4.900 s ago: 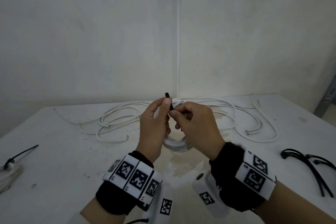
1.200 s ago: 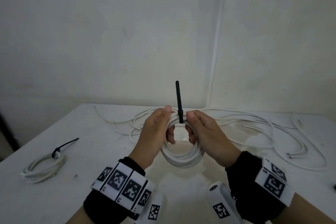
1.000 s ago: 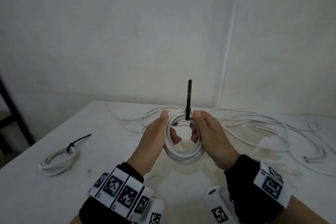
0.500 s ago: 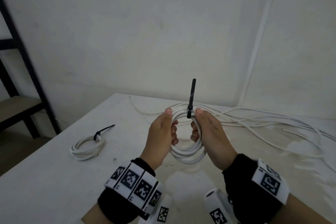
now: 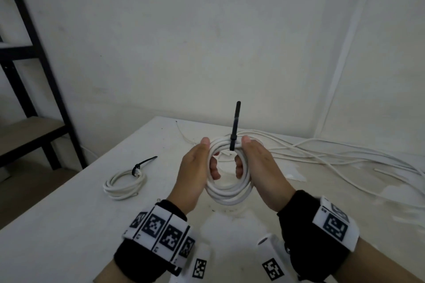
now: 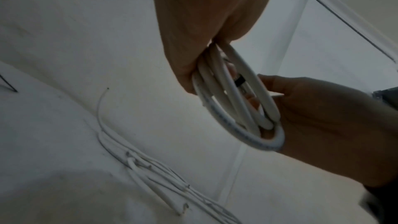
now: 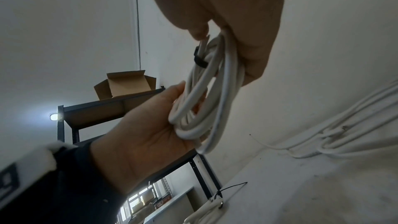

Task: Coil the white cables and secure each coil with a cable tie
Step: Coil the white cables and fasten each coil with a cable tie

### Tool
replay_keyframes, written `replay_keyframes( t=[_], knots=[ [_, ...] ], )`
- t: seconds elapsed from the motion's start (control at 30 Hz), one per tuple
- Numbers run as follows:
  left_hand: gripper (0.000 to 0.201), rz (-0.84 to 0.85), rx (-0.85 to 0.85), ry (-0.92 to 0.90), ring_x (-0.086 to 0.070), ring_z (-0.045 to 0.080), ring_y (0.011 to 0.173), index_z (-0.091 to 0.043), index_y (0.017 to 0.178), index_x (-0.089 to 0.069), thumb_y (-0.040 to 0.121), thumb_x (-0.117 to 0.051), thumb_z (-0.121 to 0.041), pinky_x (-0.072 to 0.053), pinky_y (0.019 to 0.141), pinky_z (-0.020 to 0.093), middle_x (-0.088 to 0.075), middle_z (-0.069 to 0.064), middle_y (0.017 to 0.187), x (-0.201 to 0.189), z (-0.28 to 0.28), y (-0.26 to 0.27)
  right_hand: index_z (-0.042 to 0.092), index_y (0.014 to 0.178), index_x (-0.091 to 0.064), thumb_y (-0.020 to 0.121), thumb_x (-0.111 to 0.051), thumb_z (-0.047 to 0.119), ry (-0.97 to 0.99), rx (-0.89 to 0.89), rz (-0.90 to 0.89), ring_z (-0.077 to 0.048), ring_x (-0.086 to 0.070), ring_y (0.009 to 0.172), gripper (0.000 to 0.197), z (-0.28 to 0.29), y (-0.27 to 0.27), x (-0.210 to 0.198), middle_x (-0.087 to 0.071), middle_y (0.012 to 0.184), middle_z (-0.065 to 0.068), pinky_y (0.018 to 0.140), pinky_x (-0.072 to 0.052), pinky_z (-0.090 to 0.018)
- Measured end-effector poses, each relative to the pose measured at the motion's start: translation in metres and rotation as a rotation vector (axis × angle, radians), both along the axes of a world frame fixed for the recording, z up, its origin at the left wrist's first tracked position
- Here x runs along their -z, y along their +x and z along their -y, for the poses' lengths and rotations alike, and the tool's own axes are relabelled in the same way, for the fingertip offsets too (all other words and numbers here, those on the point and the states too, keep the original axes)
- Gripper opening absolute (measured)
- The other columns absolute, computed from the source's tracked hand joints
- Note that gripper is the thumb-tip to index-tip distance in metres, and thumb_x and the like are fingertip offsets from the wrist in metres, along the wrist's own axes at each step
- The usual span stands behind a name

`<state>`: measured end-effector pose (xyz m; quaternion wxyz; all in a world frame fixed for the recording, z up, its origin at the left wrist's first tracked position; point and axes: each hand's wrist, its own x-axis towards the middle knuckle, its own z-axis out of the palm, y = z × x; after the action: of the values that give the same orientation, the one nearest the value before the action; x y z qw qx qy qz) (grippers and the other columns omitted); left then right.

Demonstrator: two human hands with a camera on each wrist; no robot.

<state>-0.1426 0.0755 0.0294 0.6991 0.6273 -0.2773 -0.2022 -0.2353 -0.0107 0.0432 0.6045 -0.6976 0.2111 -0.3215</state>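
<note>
A white cable coil (image 5: 228, 195) hangs upright above the table, held between both hands. My left hand (image 5: 195, 167) grips its left side and my right hand (image 5: 255, 165) grips its right side, fingers curled through the loop. A black cable tie (image 5: 235, 126) wraps the top of the coil, and its tail stands straight up. The wrist views show the same coil (image 6: 237, 105) (image 7: 204, 101) with the tie band (image 7: 199, 60) round the strands. A second, tied coil (image 5: 125, 181) lies on the table to the left.
Loose white cables (image 5: 333, 154) sprawl over the white table (image 5: 69, 236) at the right and back. A black metal shelf rack (image 5: 34, 76) stands beyond the table's left edge, with a cardboard box (image 7: 125, 86) on it. Walls close the back.
The view has swung left, bringing the tied coil and the shelf rack further in. Earlier the hands were working the tie at the coil's top; now it is wrapped with its tail upright.
</note>
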Motion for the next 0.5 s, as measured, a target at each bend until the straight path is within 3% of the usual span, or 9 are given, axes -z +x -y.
replay_keyframes(
  t=[0.17, 0.3, 0.4, 0.5],
  knots=[
    [0.031, 0.164, 0.124, 0.170, -0.056, 0.009, 0.070, -0.015, 0.092, -0.056, 0.099, -0.032, -0.033, -0.047, 0.070, 0.024, -0.060, 0.000, 0.079, 0.009, -0.018, 0.017, 0.008, 0.078, -0.045, 0.099, -0.034, 0.033, 0.037, -0.022, -0.055, -0.004, -0.043, 0.044, 0.034, -0.001, 0.002, 0.010, -0.044, 0.062, -0.002, 0.045, -0.037, -0.013],
    [0.019, 0.226, 0.145, 0.234, -0.057, 0.009, 0.071, -0.027, 0.095, -0.059, 0.098, -0.041, -0.021, -0.050, 0.070, 0.024, -0.061, -0.002, 0.082, 0.010, -0.030, 0.029, 0.012, 0.078, -0.048, 0.099, -0.032, 0.034, 0.056, -0.038, -0.083, -0.009, -0.050, 0.055, 0.034, -0.004, 0.014, 0.021, -0.049, 0.068, -0.002, 0.053, -0.043, -0.017],
    [0.022, 0.248, 0.075, 0.278, -0.059, 0.013, 0.073, -0.027, 0.088, -0.061, 0.097, -0.043, -0.019, -0.051, 0.072, 0.031, -0.063, -0.002, 0.080, 0.013, -0.037, 0.040, 0.019, 0.099, -0.055, 0.099, -0.033, 0.031, 0.030, -0.098, -0.116, -0.015, -0.061, 0.087, 0.026, -0.006, 0.025, 0.027, -0.061, 0.098, -0.005, 0.078, -0.050, -0.027],
    [0.022, 0.223, 0.019, 0.341, -0.061, 0.015, 0.074, -0.017, 0.089, -0.065, 0.097, -0.044, -0.018, -0.052, 0.076, 0.036, -0.065, 0.001, 0.081, 0.016, -0.045, 0.052, 0.023, 0.126, -0.049, 0.098, -0.037, 0.025, -0.050, -0.180, -0.208, -0.015, -0.051, 0.118, 0.030, -0.008, 0.036, 0.033, -0.055, 0.127, 0.000, 0.106, -0.039, -0.037]
  ],
)
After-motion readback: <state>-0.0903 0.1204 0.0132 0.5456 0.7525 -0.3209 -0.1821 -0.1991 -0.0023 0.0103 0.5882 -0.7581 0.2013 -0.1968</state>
